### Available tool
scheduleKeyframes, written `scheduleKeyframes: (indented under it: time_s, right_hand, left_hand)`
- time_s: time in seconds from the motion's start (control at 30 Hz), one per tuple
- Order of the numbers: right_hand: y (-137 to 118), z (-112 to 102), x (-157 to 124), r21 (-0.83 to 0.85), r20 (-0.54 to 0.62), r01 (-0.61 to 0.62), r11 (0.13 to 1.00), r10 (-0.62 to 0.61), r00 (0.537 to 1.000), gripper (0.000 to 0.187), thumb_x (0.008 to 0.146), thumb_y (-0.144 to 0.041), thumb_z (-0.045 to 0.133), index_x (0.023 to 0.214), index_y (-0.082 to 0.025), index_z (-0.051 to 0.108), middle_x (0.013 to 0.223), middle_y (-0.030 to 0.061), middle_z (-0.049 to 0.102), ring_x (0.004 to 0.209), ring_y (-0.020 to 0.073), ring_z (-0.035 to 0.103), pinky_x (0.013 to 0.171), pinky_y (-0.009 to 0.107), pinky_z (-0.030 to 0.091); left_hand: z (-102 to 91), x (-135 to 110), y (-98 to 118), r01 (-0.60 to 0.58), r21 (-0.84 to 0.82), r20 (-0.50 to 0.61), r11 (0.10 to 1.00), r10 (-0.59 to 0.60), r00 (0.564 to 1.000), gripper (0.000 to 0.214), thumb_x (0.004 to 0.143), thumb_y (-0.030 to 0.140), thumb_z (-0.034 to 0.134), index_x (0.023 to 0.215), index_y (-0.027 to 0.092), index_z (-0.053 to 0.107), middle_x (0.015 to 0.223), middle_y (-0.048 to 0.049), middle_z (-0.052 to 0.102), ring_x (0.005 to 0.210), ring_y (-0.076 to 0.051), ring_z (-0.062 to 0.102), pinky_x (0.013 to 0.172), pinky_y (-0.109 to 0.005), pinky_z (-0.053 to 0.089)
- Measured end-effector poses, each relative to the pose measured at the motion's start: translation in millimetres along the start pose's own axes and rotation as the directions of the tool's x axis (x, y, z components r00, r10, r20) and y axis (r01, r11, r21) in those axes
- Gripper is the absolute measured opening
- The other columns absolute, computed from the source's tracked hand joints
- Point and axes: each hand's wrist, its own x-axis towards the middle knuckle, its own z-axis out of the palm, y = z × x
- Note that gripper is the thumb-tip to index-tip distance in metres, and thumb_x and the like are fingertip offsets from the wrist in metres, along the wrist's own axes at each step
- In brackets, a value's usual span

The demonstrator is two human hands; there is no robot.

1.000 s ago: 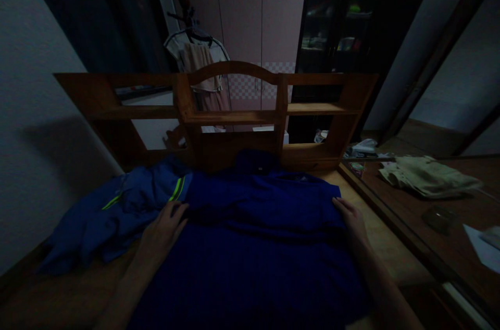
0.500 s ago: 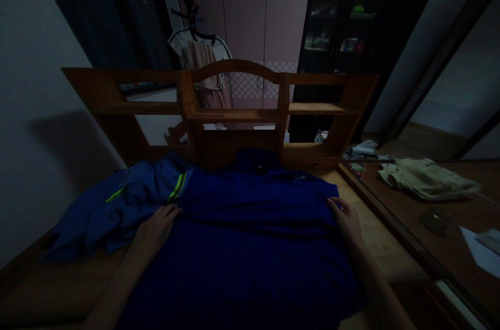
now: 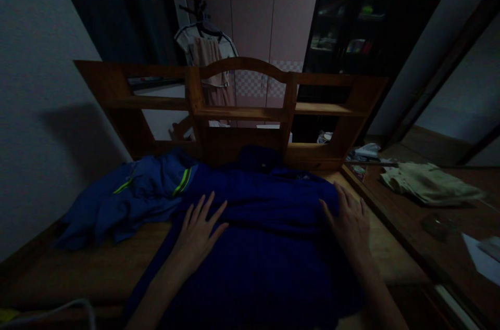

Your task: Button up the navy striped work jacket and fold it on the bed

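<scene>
A dark blue garment (image 3: 258,267), probably a jacket or shirt, lies spread over the wooden desk top (image 3: 117,262), its collar end toward the shelf. My left hand (image 3: 201,236) rests palm down on its left part with fingers spread. Over its right edge lies my right hand (image 3: 349,218), thumb and fingers apart. Creases run across the cloth between the two hands. Left of it, a lighter blue garment (image 3: 144,189) with bright yellow-green stripes is bunched up and touches the dark one.
A wooden shelf (image 3: 242,113) rises behind the clothes. To the right, a brown surface (image 3: 414,226) holds a folded pale green cloth (image 3: 429,182), a glass dish (image 3: 439,226) and white paper (image 3: 482,257). A pale cable (image 3: 78,303) curves at the lower left.
My left hand has let go of the garment's left edge, moved inward and spread its fingers. My right hand has opened from its pinch on the right edge. The view has shifted slightly.
</scene>
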Motion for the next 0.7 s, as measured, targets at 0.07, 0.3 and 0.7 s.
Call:
scheduleKeyframes:
  time_s: [0.07, 0.3, 0.7]
  right_hand:
    - [-17.8, -8.6, -7.9, -0.003, 0.084, 0.217, 0.976, -0.216, 0.973, 0.061, 0.089, -0.048, 0.042, 0.142, -0.022, 0.03, 0.147, 0.0093, 0.028, 0.135, 0.0298, 0.024, 0.109, 0.051, 0.017]
    - [-15.3, 17.6, -51.1, 0.092, 0.449, 0.412, 0.906, -0.408, 0.795, 0.056, 0.092, -0.051, 0.034, 0.144, -0.034, 0.022, 0.151, 0.0, 0.016, 0.138, 0.0251, 0.016, 0.109, 0.052, 0.02]
    - [30.4, -63.8, -114.7, 0.318, 0.077, -0.185, 0.93, 0.169, 0.983, 0.045, 0.087, -0.037, 0.046, 0.132, -0.03, 0.041, 0.129, 0.0101, 0.049, 0.12, 0.0305, 0.047, 0.101, 0.05, 0.039]
  left_hand:
    - [15.2, -7.0, 0.9, -0.007, -0.037, 0.092, 0.999, 0.011, 0.996, 0.054, 0.09, 0.051, 0.033, 0.141, 0.035, 0.026, 0.152, -0.003, 0.019, 0.139, -0.03, 0.016, 0.107, -0.053, 0.024]
    - [25.6, -27.1, -9.8, 0.011, -0.098, 0.174, 0.995, 0.006, 0.985, 0.053, 0.092, 0.048, 0.029, 0.143, 0.038, 0.017, 0.153, -0.0002, 0.015, 0.139, -0.025, 0.018, 0.107, -0.048, 0.024]
    - [-6.4, -144.6, -38.2, 0.497, 0.065, 0.031, 0.865, -0.499, 0.866, 0.051, 0.086, 0.04, 0.041, 0.134, 0.023, 0.045, 0.142, -0.016, 0.038, 0.134, -0.038, 0.024, 0.098, -0.066, 0.021]
